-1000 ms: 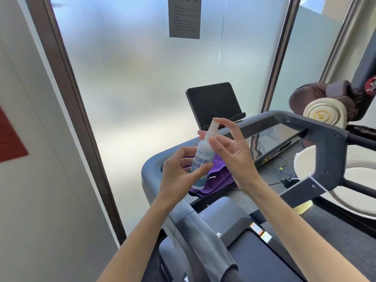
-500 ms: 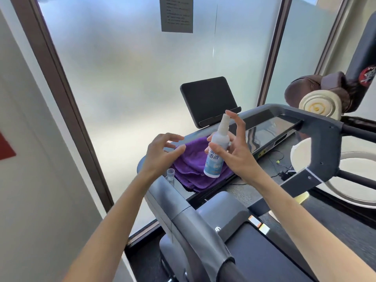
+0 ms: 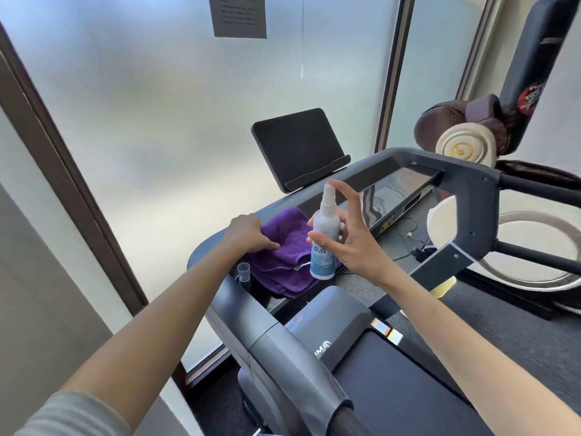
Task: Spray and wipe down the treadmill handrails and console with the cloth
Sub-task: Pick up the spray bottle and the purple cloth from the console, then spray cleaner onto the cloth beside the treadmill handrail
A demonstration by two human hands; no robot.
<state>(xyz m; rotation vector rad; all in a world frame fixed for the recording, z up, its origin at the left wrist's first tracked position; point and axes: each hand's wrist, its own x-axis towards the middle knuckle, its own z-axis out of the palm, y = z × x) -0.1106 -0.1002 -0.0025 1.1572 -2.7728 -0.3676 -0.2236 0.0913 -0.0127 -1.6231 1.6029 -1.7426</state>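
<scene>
A small white and blue spray bottle [image 3: 323,240] stands upright in my right hand [image 3: 352,240], which grips it with the forefinger raised over the nozzle. A folded purple cloth [image 3: 283,262] lies on the left end of the treadmill console [image 3: 396,187]. My left hand [image 3: 248,232] rests on the cloth's left edge with its fingers curled down onto the fabric. The left handrail [image 3: 283,357] runs toward me from the console. The bottle's clear cap [image 3: 243,271] sits on the console next to the cloth.
A black tablet holder [image 3: 295,146] stands behind the console before frosted glass. The right handrail frame [image 3: 471,215] curves down at right. A brown punching bag and a round cream base [image 3: 534,247] stand beyond it. The treadmill belt [image 3: 408,388] lies below.
My left hand let go of the bottle, set the clear cap down on the console, and came down onto the cloth. My right hand took over the bottle and holds it upright.
</scene>
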